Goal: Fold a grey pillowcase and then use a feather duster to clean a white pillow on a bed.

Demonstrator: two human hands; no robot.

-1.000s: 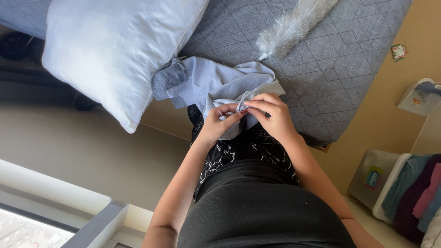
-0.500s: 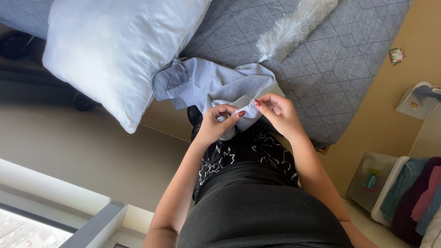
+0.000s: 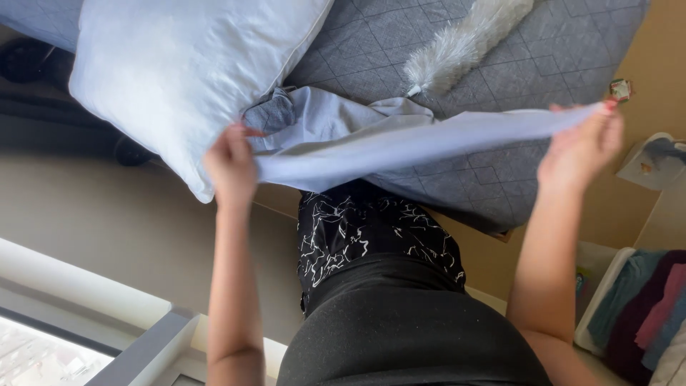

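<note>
A pale blue pillowcase (image 3: 400, 139) is stretched wide above the edge of a bed. My left hand (image 3: 230, 164) grips one corner of it, close to a large pale blue pillow (image 3: 179, 71). My right hand (image 3: 582, 143) grips the opposite corner, out past the bed's right edge. The rest of the cloth lies bunched on the grey quilted mattress cover (image 3: 543, 64). Below the cloth I see my black top and black patterned trousers.
A white fluffy duster (image 3: 464, 43) lies on the mattress beyond the cloth. At the right stands a white basket with folded clothes (image 3: 643, 307). A window sill (image 3: 93, 314) runs along the lower left.
Both hands were together at the middle of the cloth; they have now moved far apart, pulling the pillowcase out wide and taut.
</note>
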